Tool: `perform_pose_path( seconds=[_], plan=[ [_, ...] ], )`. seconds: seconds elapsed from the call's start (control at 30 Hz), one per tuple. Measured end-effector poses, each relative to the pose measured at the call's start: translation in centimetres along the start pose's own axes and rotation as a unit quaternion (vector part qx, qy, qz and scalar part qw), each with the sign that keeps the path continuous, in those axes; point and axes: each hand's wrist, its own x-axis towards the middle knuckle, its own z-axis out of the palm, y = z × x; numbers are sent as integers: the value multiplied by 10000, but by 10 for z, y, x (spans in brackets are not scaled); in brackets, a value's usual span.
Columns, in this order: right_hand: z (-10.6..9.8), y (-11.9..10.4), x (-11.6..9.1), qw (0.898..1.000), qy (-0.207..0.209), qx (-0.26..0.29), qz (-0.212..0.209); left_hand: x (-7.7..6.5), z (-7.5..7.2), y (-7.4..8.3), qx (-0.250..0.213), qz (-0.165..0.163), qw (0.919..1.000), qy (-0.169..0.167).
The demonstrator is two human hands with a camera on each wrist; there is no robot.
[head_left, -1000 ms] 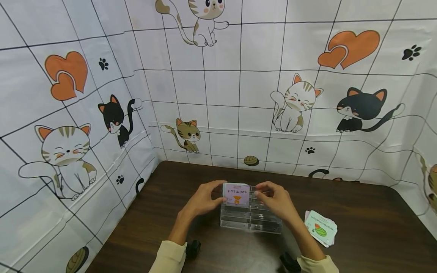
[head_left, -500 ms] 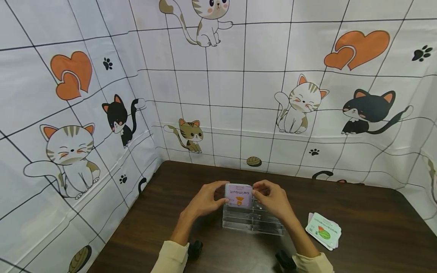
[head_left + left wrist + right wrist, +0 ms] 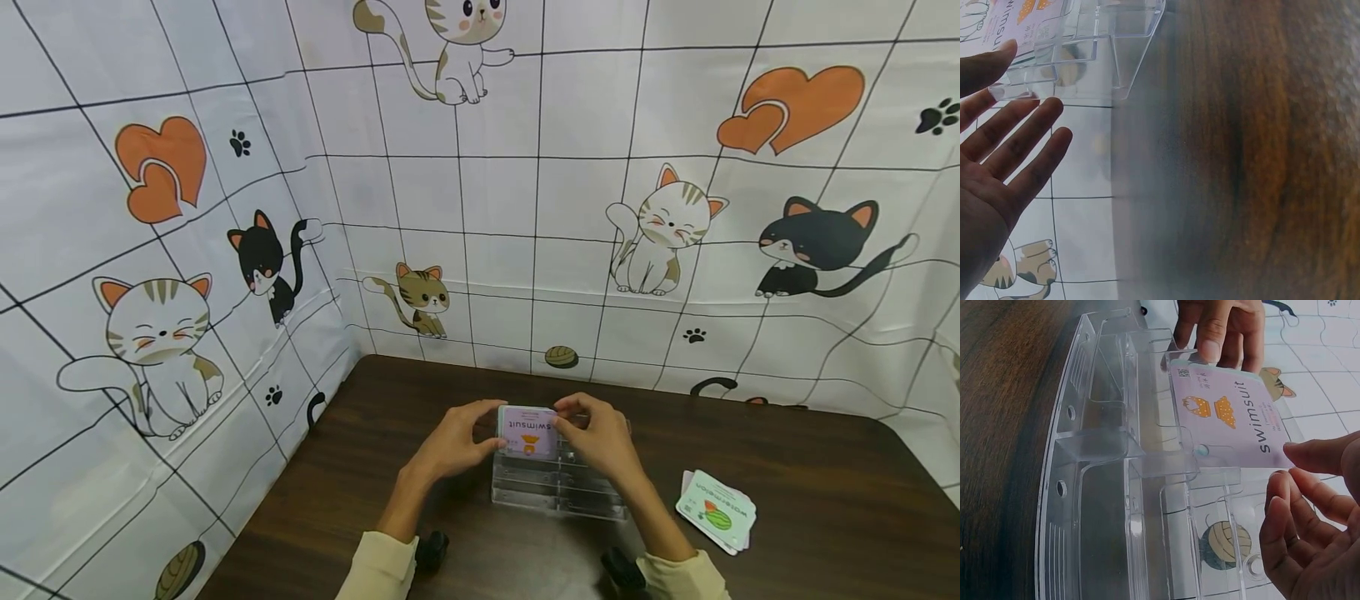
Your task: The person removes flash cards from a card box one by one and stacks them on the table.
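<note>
The right hand (image 3: pixel 600 433) pinches a swimsuit card (image 3: pixel 528 435), seemingly steadying it on a clear rack (image 3: pixel 1094 447). The left hand (image 3: pixel 453 439), fingers apart, apparently braces the card's opposite edge.

Brown tabletop (image 3: pixel 817 483), white backdrop (image 3: pixel 585 108) — cartoon cats (image 3: pixel 671 225), orange hearts (image 3: pixel 821 100)

A: What colours mark the rack (image 3: pixel 557 489) and its swimsuit card (image 3: pixel 1235 437)?

B: The rack is transparent; the card is lilac with dark lettering and a dotted orange swimsuit (image 3: pixel 1225 414).

A: Right of the rack?

B: A watermelon card (image 3: pixel 726 500): pale green, white border, red-and-green fruit (image 3: pixel 720 521).

A: Beneath and behind the rack?

B: Beneath, the table (image 3: pixel 810 483) is dark brown, wood-grained; behind, the wall covering (image 3: pixel 495 200) is white, gridded in black, with orange hearts (image 3: pixel 825 100), black paw prints (image 3: pixel 695 336) and cats (image 3: pixel 660 233) in white, black and olive.
</note>
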Motion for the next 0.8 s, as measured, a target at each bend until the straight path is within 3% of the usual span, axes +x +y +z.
perform_pose_path(
  seconds=[0.53, 0.8],
  plan=[
    [-1, 2, 1, 9999, 92, 30, -60, 2, 1, -1, 15, 24, 10000, -26],
    [-10, 5, -1, 9979, -217, 589, 167, 2, 2, -3, 180, 75, 9998, 1]
  ],
)
